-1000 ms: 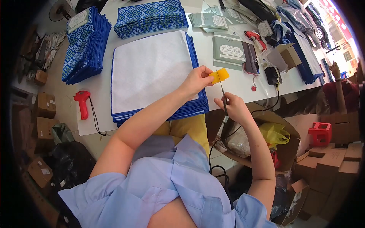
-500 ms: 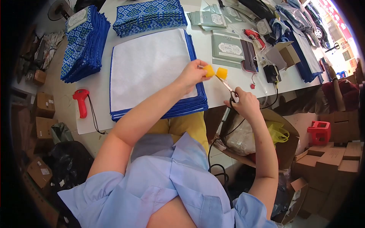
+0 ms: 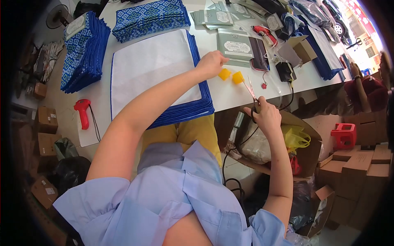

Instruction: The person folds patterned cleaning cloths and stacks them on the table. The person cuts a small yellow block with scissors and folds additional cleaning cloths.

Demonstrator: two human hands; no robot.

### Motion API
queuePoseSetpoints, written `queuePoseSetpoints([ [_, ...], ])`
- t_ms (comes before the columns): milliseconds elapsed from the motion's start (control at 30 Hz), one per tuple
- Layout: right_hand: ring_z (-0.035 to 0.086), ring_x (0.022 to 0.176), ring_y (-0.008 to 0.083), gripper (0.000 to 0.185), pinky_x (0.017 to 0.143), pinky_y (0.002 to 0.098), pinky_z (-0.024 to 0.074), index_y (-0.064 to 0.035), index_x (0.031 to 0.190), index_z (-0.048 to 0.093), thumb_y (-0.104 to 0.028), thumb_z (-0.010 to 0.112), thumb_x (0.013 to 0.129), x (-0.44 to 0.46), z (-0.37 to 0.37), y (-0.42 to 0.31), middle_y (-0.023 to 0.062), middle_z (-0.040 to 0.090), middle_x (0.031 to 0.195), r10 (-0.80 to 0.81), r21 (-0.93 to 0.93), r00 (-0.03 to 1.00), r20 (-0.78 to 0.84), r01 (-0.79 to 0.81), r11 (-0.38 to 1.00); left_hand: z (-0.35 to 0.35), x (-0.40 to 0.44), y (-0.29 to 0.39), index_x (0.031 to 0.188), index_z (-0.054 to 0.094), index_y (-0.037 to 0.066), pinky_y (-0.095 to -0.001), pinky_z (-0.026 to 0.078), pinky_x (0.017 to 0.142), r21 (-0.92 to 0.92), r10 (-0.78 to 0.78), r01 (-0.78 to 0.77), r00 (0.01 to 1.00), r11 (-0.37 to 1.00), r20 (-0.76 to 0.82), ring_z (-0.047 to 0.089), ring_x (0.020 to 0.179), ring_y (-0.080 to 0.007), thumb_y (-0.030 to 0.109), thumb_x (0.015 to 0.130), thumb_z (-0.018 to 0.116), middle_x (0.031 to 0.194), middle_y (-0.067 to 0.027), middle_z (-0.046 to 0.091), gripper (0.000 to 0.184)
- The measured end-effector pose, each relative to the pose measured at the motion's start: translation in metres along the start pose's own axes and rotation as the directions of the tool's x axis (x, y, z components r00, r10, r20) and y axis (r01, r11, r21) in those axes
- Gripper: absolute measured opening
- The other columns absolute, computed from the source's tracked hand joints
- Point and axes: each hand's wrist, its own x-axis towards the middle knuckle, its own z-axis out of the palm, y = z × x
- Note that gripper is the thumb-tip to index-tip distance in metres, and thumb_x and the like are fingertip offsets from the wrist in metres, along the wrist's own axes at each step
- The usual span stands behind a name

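Note:
In my right hand (image 3: 266,115) is a pair of scissors (image 3: 252,92), fingers around the black handles and blades spread apart above the table edge. My left hand (image 3: 211,64) has its fingers drawn together at the corner of the grey-green "cleaning cloth" cards (image 3: 236,47); whether anything is in them is hidden. Two small yellow pieces (image 3: 238,77) lie on the white table between my hands, apart from each other. Under my left forearm lies a stack of white cloths with blue edges (image 3: 154,65).
Folded blue patterned cloths stand in a left stack (image 3: 84,53) and a back stack (image 3: 150,19). A red glue gun (image 3: 83,114) lies at the left edge. To the right are a black adapter (image 3: 285,72) and an open carton (image 3: 301,51). Below stands a box with bags (image 3: 305,123).
My left hand has let go of a yellow piece and moved up toward the cards. The scissors have drawn back from the other yellow piece and their blades now spread wider.

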Motion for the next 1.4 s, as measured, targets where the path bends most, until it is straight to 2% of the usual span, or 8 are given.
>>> queuePoseSetpoints([
  [133, 0.058, 0.071, 0.0335, 0.05, 0.06, 0.0415, 0.0447, -0.003, 0.087, 0.047, -0.047, 0.063, 0.069, -0.003, 0.004, 0.006, 0.0145, 0.059, 0.071, 0.074, 0.073, 0.997, -0.026, -0.072, 0.995, 0.002, -0.003, 0.012, 0.111, 0.053, 0.007, -0.0326, 0.038, 0.089, 0.039, 0.442, -0.441, 0.897, 0.897, -0.02, 0.044, 0.103, -0.0278, -0.003, 0.067, 0.053, 0.117, -0.0106, 0.049, 0.045],
  [367, 0.056, 0.066, 0.0303, 0.044, 0.059, 0.0377, 0.0428, 0.0001, 0.09, 0.046, -0.033, 0.066, 0.07, -0.032, 0.02, 0.022, 0.0157, 0.056, 0.07, 0.182, 0.493, 0.982, 0.05, -0.183, 0.851, 0.022, 0.004, 0.038, 0.11, 0.052, 0.007, -0.0339, 0.039, 0.088, 0.261, 0.457, -0.495, 0.868, 0.829, 0.196, 0.042, 0.102, -0.0277, -0.002, 0.065, 0.055, 0.118, -0.0074, 0.046, 0.045],
  [567, 0.053, 0.058, 0.0234, 0.045, 0.056, 0.0332, 0.042, 0.0005, 0.1, 0.045, -0.025, 0.067, 0.07, -0.05, 0.035, 0.029, 0.0119, 0.054, 0.063, 0.127, 0.583, 0.992, 0.028, -0.119, 0.804, 0.026, 0.009, 0.038, 0.101, 0.054, 0.005, -0.0339, 0.041, 0.083, 0.38, 0.308, -0.396, 0.911, 0.836, 0.272, 0.046, 0.095, -0.0272, 0.006, 0.066, 0.061, 0.102, -0.0096, 0.051, 0.036],
  [767, 0.05, 0.049, 0.0232, 0.046, 0.051, 0.0327, 0.04, -0.0031, 0.099, 0.046, -0.022, 0.072, 0.067, -0.021, 0.008, 0.01, 0.0094, 0.052, 0.056, 0.182, 0.54, 0.974, -0.137, -0.08, 0.838, -0.004, 0.027, 0.021, 0.093, 0.057, 0.002, -0.0304, 0.044, 0.076, -0.147, 0.171, -0.178, 0.984, 0.973, -0.057, 0.056, 0.083, -0.0231, 0.018, 0.065, 0.068, 0.09, -0.012, 0.058, 0.035],
  [833, 0.051, 0.05, 0.0258, 0.045, 0.051, 0.0336, 0.0407, -0.003, 0.097, 0.047, -0.022, 0.072, 0.066, -0.002, 0.011, 0.007, 0.0101, 0.053, 0.056, 0.139, 0.531, 0.975, -0.171, -0.027, 0.847, -0.021, 0.046, 0.01, 0.09, 0.059, 0.001, -0.0287, 0.045, 0.074, -0.312, -0.051, 0.003, 0.988, 0.95, -0.145, 0.058, 0.081, -0.0195, 0.019, 0.064, 0.068, 0.087, -0.0109, 0.061, 0.032],
  [1000, 0.058, 0.062, 0.0279, 0.034, 0.057, 0.0353, 0.0437, -0.0022, 0.091, 0.05, -0.014, 0.069, 0.065, 0.038, 0.022, -0.004, 0.0139, 0.058, 0.067, -0.019, 0.306, 0.955, -0.295, 0.113, 0.945, -0.028, 0.125, -0.03, 0.09, 0.059, 0.003, -0.029, 0.046, 0.072, -0.234, -0.123, 0.087, 0.982, 0.968, -0.146, 0.059, 0.079, -0.0194, 0.02, 0.062, 0.069, 0.087, -0.0108, 0.062, 0.034],
  [1200, 0.055, 0.079, 0.0337, 0.033, 0.068, 0.0398, 0.0436, -0.0032, 0.093, 0.05, -0.015, 0.065, 0.066, 0.047, 0.023, -0.015, 0.016, 0.055, 0.086, 0.055, 0.325, 0.994, -0.09, -0.023, 0.945, 0.011, 0.25, -0.041, 0.086, 0.06, 0.004, -0.0343, 0.046, 0.073, 0.137, -0.034, 0.086, 0.938, 0.987, -0.344, 0.059, 0.079, -0.0281, 0.018, 0.056, 0.07, 0.085, -0.0147, 0.062, 0.035],
  [1400, 0.055, 0.083, 0.0344, 0.035, 0.07, 0.0404, 0.0449, -0.005, 0.101, 0.049, -0.01, 0.062, 0.069, 0.048, 0.022, -0.007, 0.0167, 0.053, 0.094, 0.07, 0.274, 0.992, -0.1, -0.04, 0.961, 0.02, 0.28, -0.044, 0.094, 0.059, -0.001, -0.0392, 0.045, 0.079, -0.008, -0.177, 0.179, 0.962, 0.984, -0.207, 0.055, 0.094, -0.0337, 0.018, 0.068, 0.06, 0.098, -0.0219, 0.057, 0.032],
])
